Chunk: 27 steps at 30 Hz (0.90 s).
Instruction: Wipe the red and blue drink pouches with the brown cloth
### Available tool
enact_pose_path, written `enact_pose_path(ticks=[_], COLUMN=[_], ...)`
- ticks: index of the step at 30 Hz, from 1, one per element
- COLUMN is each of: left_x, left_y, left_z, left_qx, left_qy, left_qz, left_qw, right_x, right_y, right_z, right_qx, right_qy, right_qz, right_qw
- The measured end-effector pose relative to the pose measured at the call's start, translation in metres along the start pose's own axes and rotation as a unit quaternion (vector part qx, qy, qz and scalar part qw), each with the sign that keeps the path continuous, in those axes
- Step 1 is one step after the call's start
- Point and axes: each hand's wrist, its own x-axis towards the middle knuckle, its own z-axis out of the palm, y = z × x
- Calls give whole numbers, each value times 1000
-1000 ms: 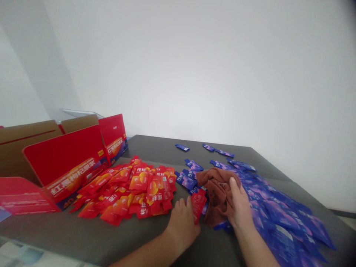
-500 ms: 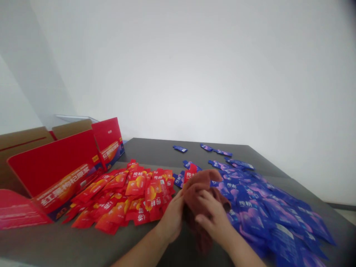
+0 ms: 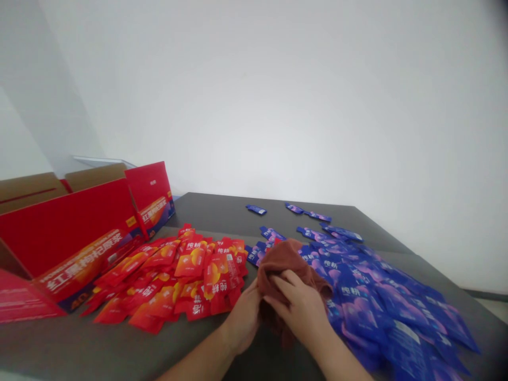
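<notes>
A bunched brown cloth (image 3: 291,259) is gathered between my two hands over the dark table. My left hand (image 3: 243,317) is closed at the cloth's left edge, its fingertips hidden in the folds. From the right, my right hand (image 3: 299,307) presses into the cloth with bent fingers and grips it. The red edge of a pouch (image 3: 273,242) peeks out behind the cloth; whether my left hand holds it cannot be made out. Red pouches (image 3: 190,270) lie heaped beside my left hand. On the other side, a spread of blue pouches (image 3: 369,296) reaches close to my right hand.
An open red carton (image 3: 91,227) with raised flaps stands at the left of the dark table (image 3: 214,211). A single blue pouch (image 3: 256,209) and a pair of blue pouches (image 3: 307,211) lie near the far edge. A white wall (image 3: 278,106) rises behind.
The cloth has been shifted and refolded, and now covers most of the red pouch behind it. My right hand's fingers have moved left into the folds. The view has turned slightly.
</notes>
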Motion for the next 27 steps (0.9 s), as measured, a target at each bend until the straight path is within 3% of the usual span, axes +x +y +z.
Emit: enact_pose_path(ticks=[1, 3, 5, 7, 9, 12, 14, 15, 17, 19, 22, 25, 27], left_x=[-1, -1, 0, 1, 0, -6, -11, -13, -13, -10, -8, -9, -9], left_y=[-2, -5, -7, -5, -2, 4, 5, 5, 4, 4, 6, 8, 9], left_z=[-1, -4, -6, -8, -9, -9, -9, -10, -10, -10, -7, -4, -4], left_qx=[10, 23, 59, 166, 343, 548, 571, 552, 479, 397, 318, 297, 291], left_qy=[-14, -29, -1, 44, 51, -11, -57, -58, -14, 22, -30, -65, -53], left_qz=[-3, 14, 73, 149, 217, 283, 299, 299, 275, 213, 124, 115, 124], left_qw=[1000, 999, 996, 974, 912, 787, 762, 776, 833, 893, 940, 946, 947], right_x=[2, 5, 6, 6, 5, 4, 5, 5, 6, 6, 5, 7, 7], right_y=[1, 11, 21, 24, 18, 3, -2, -2, -1, 0, -2, -1, 3], right_z=[1, 0, -1, -1, 2, 6, 6, 4, -1, -4, -4, -4, -6], right_qx=[-15, -17, 56, 183, 295, 394, 466, 507, 576, 610, 604, 579, 547], right_qy=[3, 70, 131, 147, 123, 66, 56, 65, 92, 106, 87, 68, 124], right_qz=[39, 140, 215, 245, 251, 270, 302, 317, 336, 333, 319, 322, 331], right_qw=[999, 987, 966, 941, 914, 876, 830, 799, 740, 711, 725, 746, 759])
